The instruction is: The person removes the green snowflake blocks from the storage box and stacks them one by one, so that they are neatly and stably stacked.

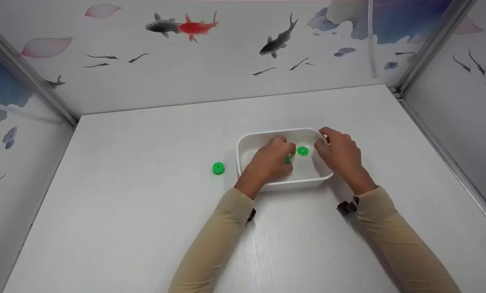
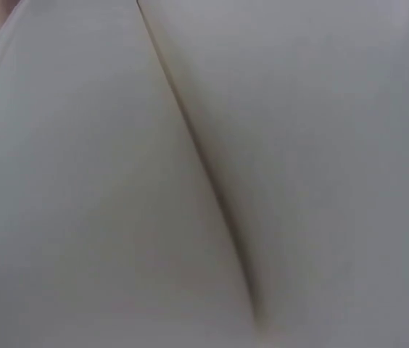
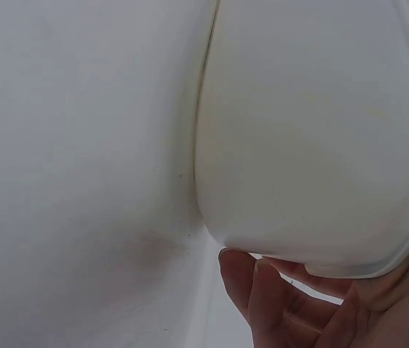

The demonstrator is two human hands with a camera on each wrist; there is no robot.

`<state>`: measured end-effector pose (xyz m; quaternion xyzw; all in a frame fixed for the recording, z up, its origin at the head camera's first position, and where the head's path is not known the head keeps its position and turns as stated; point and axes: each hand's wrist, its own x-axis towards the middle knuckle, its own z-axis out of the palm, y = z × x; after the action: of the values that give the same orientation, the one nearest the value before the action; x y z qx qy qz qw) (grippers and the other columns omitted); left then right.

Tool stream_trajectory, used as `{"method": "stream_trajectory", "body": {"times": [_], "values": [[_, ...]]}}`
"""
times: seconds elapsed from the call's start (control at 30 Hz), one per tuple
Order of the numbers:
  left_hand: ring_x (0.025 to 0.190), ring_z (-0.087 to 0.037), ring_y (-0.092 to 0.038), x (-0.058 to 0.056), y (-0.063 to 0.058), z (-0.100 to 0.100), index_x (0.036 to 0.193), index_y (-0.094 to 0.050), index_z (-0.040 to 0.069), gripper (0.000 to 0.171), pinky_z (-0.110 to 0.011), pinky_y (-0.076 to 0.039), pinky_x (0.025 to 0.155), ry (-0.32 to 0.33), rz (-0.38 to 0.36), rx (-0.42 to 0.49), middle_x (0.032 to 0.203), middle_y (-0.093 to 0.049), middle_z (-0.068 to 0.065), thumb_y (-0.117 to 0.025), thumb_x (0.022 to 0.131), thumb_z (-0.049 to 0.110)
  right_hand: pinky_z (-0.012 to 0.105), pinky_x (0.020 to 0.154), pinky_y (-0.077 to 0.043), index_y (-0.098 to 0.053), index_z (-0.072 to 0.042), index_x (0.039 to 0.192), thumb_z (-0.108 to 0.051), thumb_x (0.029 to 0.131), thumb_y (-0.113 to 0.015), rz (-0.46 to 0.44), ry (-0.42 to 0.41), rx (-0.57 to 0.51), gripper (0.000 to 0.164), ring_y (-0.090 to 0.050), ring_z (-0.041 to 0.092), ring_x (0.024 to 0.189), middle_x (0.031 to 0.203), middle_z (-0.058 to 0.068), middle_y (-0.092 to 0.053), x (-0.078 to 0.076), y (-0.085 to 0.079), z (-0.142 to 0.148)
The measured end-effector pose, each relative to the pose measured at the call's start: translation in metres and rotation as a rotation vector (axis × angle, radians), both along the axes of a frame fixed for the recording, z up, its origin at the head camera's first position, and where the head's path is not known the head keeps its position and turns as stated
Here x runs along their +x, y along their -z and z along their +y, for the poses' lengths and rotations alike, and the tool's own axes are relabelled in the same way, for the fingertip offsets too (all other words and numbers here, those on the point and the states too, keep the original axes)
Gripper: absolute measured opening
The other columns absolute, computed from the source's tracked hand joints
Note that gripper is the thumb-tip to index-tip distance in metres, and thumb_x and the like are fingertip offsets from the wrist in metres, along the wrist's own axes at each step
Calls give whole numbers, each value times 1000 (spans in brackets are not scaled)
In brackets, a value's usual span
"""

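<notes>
A white rectangular plastic tub (image 1: 243, 152) stands on the table. My left hand (image 1: 271, 158) reaches over its near rim and pinches a small green plastic piece (image 1: 288, 160), mostly hidden by the fingers. Beside those fingertips, on the tub's floor, lies a green disc (image 1: 303, 151) with a notched, flower-like edge. With the thumb inside and the other fingers outside, my right hand (image 1: 341, 151) grips the tub's right end. In the right wrist view, fingers (image 3: 266, 297) curl against the tub's outer wall (image 3: 306, 145). The left wrist view shows mainly the tub's outer side (image 2: 103, 188).
Left of the tub, a round green piece (image 1: 218, 168) sits on the white table (image 1: 137, 203). White panels printed with fish (image 1: 196, 27) and petals border the table at the back and sides, with metal posts (image 1: 434, 47) at the corners.
</notes>
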<state>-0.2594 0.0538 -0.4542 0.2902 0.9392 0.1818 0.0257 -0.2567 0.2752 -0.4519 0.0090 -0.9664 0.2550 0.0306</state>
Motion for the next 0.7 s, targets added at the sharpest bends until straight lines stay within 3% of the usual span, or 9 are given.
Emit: {"method": "stream_trajectory", "body": {"times": [0.3,0.53,0.7], "values": [[106,-22,-67,2,-2,-2,125,-76,11,30,-34,-60,96,34,55,-26,119,-69,-8,-74,95,13,47,68,-57,-66,-8,141,-29,108,-50,6,-3,4,42,-70,33,88,119,21,-76,0,0,0],[98,-20,-64,3,-3,-5,116,-79,10,22,-33,-59,90,34,66,0,112,-67,-8,-71,96,11,42,65,-54,-67,-9,139,-30,107,-50,17,-4,-4,42,-69,30,83,114,19,-77,-1,1,0],[104,-21,-67,3,-2,-6,121,-79,10,22,-32,-59,96,44,55,7,116,-69,-9,-72,100,13,43,67,-54,-67,-9,139,-30,107,-50,9,-3,-2,42,-68,31,84,116,19,-76,-1,2,0]]}}
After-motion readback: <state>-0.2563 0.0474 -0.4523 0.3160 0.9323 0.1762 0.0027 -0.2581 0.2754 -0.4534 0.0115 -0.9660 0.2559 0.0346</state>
